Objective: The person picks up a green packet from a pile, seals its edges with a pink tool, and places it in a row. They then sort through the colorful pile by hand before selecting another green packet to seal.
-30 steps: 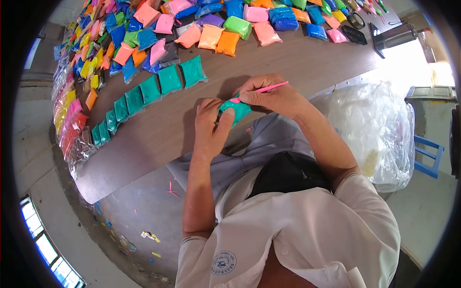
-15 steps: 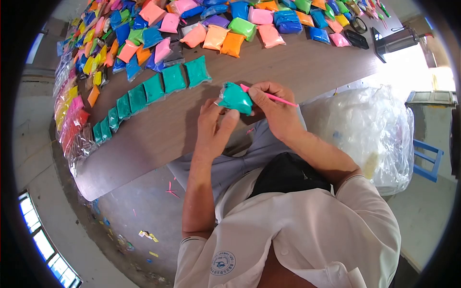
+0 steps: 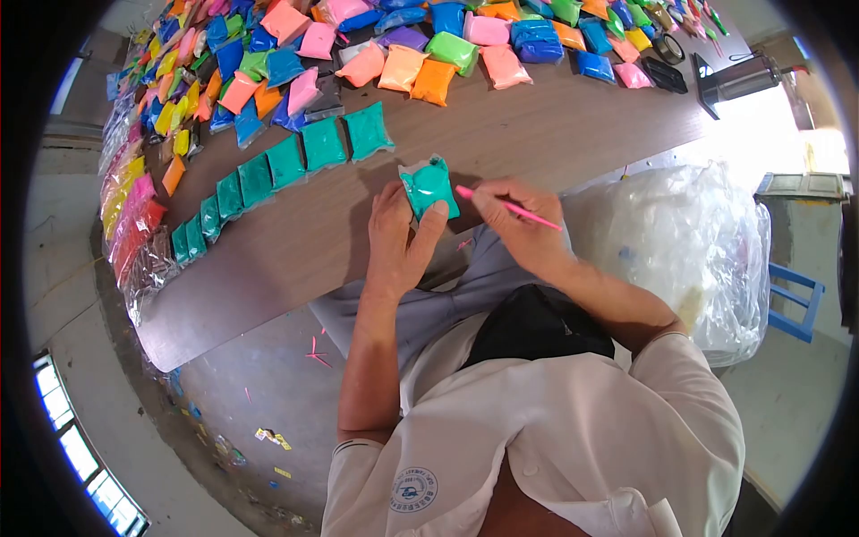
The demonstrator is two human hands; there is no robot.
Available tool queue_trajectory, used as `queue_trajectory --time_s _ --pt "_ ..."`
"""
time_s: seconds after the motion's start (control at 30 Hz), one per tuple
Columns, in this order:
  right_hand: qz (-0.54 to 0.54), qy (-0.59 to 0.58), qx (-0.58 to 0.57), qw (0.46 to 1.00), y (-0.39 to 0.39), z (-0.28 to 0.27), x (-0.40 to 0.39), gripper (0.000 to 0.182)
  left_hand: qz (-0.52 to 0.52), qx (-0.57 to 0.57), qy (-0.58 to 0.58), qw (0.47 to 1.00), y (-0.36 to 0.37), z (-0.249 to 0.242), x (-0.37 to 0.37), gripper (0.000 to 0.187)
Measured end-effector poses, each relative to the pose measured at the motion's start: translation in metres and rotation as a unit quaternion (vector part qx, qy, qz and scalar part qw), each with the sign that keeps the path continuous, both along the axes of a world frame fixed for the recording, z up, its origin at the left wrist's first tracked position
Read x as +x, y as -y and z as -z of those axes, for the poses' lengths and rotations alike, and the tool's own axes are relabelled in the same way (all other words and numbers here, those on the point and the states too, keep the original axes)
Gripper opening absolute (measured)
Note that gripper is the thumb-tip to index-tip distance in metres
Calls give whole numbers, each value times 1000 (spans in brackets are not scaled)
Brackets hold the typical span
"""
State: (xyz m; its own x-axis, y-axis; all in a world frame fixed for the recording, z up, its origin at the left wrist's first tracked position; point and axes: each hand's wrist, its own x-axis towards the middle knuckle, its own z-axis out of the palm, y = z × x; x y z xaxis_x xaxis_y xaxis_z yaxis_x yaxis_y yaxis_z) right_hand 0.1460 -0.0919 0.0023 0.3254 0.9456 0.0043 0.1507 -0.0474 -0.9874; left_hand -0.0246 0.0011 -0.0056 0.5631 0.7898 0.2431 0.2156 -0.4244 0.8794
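My left hand (image 3: 404, 234) is closed on a small teal packet (image 3: 431, 190) in clear film, its thumb pressing the lower edge. The packet is held up over the table's near edge. In my right hand (image 3: 523, 224) is a thin pink stick-like tool (image 3: 510, 208), gripped between thumb and fingers. The tool's left tip points at the packet and stands a little apart from it. A curved row of similar teal packets (image 3: 286, 163) lies on the table to the left of my hands.
Many coloured packets (image 3: 432, 82) are heaped along the far side of the brown table (image 3: 555, 125). A metal cylinder on a stand (image 3: 738, 79) is at the far right. A large clear plastic bag (image 3: 671, 259) bulges at my right, near a blue stool (image 3: 795, 300).
My right hand has moved slightly right, drawing the pink tool away from the teal packet. The packet has turned more upright and flat in my left hand.
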Motion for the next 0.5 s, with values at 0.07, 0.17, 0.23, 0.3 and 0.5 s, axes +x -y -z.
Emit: queue_trajectory --time_s 0.07,0.17,0.23,0.3,0.5 --pt "20 54 29 998 -9 -15 8 11 -4 9 -2 1000 -1 2 0 21" --pt "3 187 209 960 -25 -11 11 9 -10 2 -2 1000 1 2 0 23" --pt "-29 268 247 931 -34 -15 9 11 -3 7 -5 1000 1 1 0 24" --pt "-30 316 246 916 -43 -10 14 12 5 18 -11 1000 0 2 -1 25" --pt "2 -33 -20 999 -49 -14 31 16 5 7 -22 1000 0 0 -3 26"
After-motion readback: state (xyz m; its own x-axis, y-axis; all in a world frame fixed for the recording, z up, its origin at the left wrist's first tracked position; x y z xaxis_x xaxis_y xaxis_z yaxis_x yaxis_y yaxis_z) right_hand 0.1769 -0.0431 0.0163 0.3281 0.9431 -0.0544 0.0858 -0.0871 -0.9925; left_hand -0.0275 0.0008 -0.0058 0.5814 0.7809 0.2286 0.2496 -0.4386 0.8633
